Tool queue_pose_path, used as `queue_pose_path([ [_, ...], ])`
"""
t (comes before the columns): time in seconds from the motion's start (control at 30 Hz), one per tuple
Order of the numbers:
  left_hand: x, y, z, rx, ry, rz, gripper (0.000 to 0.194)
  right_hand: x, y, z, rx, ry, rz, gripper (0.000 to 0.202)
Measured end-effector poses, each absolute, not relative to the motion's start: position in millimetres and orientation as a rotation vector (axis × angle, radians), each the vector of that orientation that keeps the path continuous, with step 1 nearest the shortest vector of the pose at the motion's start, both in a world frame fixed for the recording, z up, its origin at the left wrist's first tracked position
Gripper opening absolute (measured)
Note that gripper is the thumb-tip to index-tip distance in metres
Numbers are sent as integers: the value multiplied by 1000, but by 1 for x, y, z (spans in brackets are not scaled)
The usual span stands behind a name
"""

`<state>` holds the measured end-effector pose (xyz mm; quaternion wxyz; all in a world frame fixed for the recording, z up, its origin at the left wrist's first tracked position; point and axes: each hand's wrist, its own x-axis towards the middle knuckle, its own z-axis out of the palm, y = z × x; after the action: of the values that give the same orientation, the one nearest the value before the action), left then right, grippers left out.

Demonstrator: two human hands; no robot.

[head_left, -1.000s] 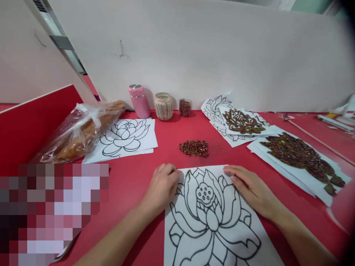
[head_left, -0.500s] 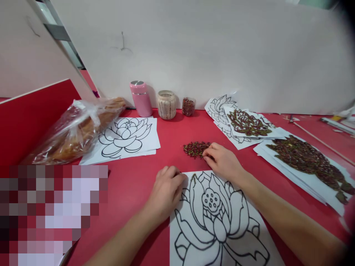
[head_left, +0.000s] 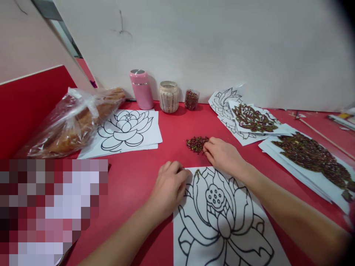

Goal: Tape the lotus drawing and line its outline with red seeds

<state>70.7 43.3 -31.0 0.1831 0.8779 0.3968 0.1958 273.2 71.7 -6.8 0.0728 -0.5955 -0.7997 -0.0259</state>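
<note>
A sheet with a black-outlined lotus drawing (head_left: 203,244) lies on the red table in front of me. A short line of small beans (head_left: 197,173) sits in one petal near its top. My left hand (head_left: 170,186) rests at the sheet's upper left corner, fingers curled and thumb on the paper. Just beyond the sheet is a loose pile of red and green beans (head_left: 196,144). My right hand (head_left: 222,153) is at the pile's right edge, thumb and fingertips pinched together; whatever is between them is mostly hidden.
Along the white back panel stand a pink flask (head_left: 141,90), a pale jar (head_left: 169,98) and a small cup of beans (head_left: 192,100). A plastic-wrapped bundle (head_left: 80,123) and lotus sheets (head_left: 152,136) lie left. Bean-covered pictures (head_left: 313,159) lie right.
The view has tilted down slightly, so things sit higher in the picture. My right fingertips stay pinched at the pile's edge. The left hand keeps its place on the sheet.
</note>
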Motion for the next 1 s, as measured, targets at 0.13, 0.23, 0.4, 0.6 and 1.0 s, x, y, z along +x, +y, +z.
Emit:
queue_pose_path([
  [0.13, 70, 43, -30, 2480, 1109, 548, 31, 275, 68, -3, -1846, -2328, -74, 14],
  [0.23, 70, 43, -29, 2481, 1106, 541, 30, 276, 56, 4, -1803, -2154, 117, 13],
  [0.4, 70, 43, -31, 2481, 1105, 559, 25, 267, 31, 10, -1514, -1914, 724, 16],
  [0.6, 68, 42, -28, 2372, 1112, 754, 18, 254, 20, 10, -1362, -1667, 1018, 17],
  [1.0, 78, 19, -3, 1285, 744, 857, 14, 235, 0, 9, -1129, -1739, 1051, 7],
])
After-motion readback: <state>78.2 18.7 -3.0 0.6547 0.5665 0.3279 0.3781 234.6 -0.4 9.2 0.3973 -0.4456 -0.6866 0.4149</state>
